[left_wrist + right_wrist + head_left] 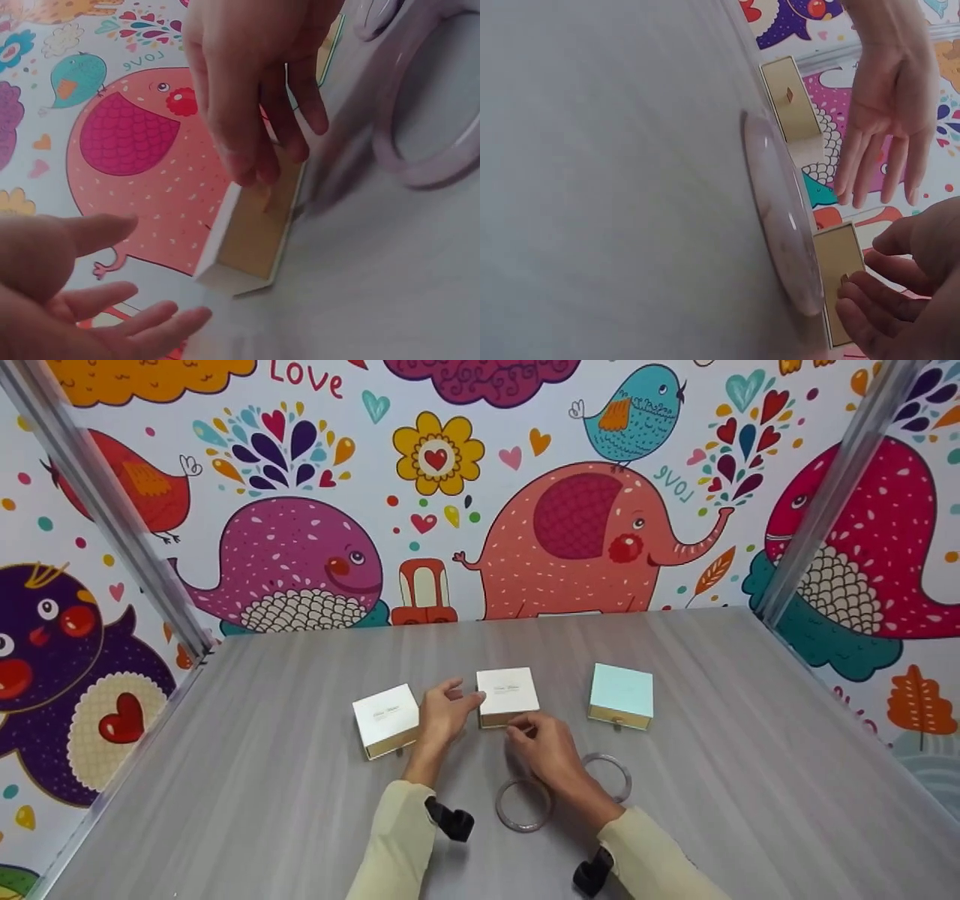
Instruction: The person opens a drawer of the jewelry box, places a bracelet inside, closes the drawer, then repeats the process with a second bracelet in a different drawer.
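The middle white box [508, 690], with a gold drawer front, lies between my hands. My left hand [444, 714] is held beside its left side, fingers extended and holding nothing; in the left wrist view its fingers [142, 330] are spread apart from the box. At the drawer front is my right hand [549, 744], fingers loosely bent close to the small pull tab [845, 279]. Whether a fingertip touches the tab is hard to tell. One translucent purplish bangle [500, 817] lies near the right wrist; a second bangle [627, 772] is partly hidden behind that forearm.
Another white box [386, 720] sits angled to the left of my left hand. A mint-green box [622, 691] with a gold front stands to the right. The grey wood-grain table [247, 780] meets cartoon-printed walls [315, 525] at its back and sides.
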A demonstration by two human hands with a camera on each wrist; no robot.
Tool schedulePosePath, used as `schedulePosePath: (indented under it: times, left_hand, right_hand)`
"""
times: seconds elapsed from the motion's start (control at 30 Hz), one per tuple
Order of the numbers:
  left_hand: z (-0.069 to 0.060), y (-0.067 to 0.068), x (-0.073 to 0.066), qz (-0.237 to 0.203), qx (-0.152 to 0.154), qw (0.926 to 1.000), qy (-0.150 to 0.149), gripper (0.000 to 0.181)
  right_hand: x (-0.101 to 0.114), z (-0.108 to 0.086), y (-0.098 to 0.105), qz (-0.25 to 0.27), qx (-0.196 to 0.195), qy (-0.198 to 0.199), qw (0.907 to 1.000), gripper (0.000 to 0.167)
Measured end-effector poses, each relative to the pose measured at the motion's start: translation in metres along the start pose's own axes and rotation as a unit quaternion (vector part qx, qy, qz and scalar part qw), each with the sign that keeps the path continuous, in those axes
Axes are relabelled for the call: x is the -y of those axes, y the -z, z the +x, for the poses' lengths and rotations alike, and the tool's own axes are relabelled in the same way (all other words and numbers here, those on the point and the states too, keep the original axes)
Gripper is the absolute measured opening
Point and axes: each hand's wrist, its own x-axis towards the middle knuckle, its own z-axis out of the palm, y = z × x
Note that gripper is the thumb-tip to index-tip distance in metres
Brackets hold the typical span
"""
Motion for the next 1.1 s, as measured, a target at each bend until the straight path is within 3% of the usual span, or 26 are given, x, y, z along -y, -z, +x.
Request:
schedulePosePath:
  times: [0.2,0.43,0.67,0.93,1.1]
  left_hand:
    - [0.011,-0.013,0.010,-0.019,-0.011,0.9997,0.007,0.053]
    - [0.016,-0.021,0.020,-0.046,-0.025,0.9981,0.032,0.053]
    - [0.016,-0.026,0.028,-0.077,-0.032,0.9958,0.037,0.048]
    - [0.015,-0.028,0.033,-0.048,-0.056,0.9966,0.037,0.039]
    - [0.015,-0.030,0.034,-0.036,-0.051,0.9974,0.036,0.038]
  right_hand:
    - [-0.002,0.006,0.001,0.041,0.023,-0.061,0.9970,0.015]
    - [-0.003,0.013,0.001,0.092,0.037,-0.134,0.9860,0.021]
    - [-0.006,0.019,0.003,0.165,0.079,-0.196,0.9634,0.027]
    - [-0.008,0.023,0.001,0.184,0.088,-0.225,0.9527,0.029]
    - [-0.009,0.024,0.000,0.190,0.094,-0.234,0.9488,0.028]
